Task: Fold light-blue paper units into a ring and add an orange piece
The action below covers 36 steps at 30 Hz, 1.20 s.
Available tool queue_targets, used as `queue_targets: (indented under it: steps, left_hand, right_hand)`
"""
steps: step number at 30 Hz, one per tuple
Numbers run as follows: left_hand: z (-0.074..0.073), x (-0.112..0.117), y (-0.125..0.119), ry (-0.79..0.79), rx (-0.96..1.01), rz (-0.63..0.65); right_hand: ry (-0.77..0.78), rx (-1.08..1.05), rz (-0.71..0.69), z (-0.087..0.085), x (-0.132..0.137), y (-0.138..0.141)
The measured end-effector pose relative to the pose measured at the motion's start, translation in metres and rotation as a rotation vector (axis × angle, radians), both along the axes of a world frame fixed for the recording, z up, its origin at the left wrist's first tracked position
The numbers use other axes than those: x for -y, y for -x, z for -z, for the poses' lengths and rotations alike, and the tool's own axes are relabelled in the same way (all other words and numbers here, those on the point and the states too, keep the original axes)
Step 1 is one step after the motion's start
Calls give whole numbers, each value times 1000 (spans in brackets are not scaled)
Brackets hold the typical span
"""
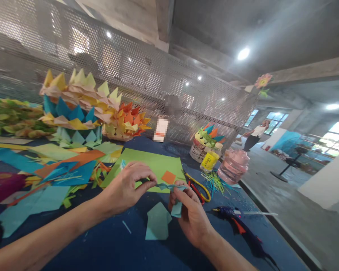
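Observation:
My left hand (134, 183) is closed in a pinch at one end of a thin, blue-green paper strip (166, 186). The strip runs across to my right hand (190, 212), whose fingers are closed around its other end. A folded part of light blue-green paper (176, 209) hangs below the right fingers; whether it joins the strip I cannot tell. Just under the hands, pointed pieces of the same paper (157, 223) lie stacked on the dark blue table (110, 244). Behind them are a green sheet (147, 162) and a small orange paper square (168, 177).
Scissors (205, 192) with yellow and red handles lie beyond my right hand, near a glue gun (240, 222). A yellow-labelled bottle (210, 161) and pink jar (234, 166) stand behind. Coloured paper (73, 165) and folded-paper baskets (76, 113) fill the left. A person (255, 134) stands far right.

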<state>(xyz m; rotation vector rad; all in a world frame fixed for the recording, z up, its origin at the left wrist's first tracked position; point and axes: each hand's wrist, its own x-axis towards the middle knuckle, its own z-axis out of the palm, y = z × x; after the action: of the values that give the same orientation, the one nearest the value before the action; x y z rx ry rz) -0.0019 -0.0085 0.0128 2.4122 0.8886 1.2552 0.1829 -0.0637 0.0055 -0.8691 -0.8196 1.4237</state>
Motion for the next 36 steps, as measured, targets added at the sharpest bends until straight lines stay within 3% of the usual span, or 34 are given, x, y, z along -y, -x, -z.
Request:
queue_targets:
  steps: [6, 16, 19, 24, 36]
  left_hand:
    - [2, -6, 3, -33, -14, -28]
    - [4, -11, 6, -46, -11, -49]
    - [6, -15, 8, -87, -14, -63]
    - [16, -30, 15, -206, -50, -138]
    - [42, -50, 17, -109, -186, -118]
  right_hand:
    - [-2, -59, -63, 2, -3, -4]
    - [-52, -84, -6, 5, -6, -9]
    - [-52, -81, 71, 3, -7, -9]
    - [-46, -121, 182, 0, -10, -9]
    - [-39, 98, 92, 0, -4, -2]
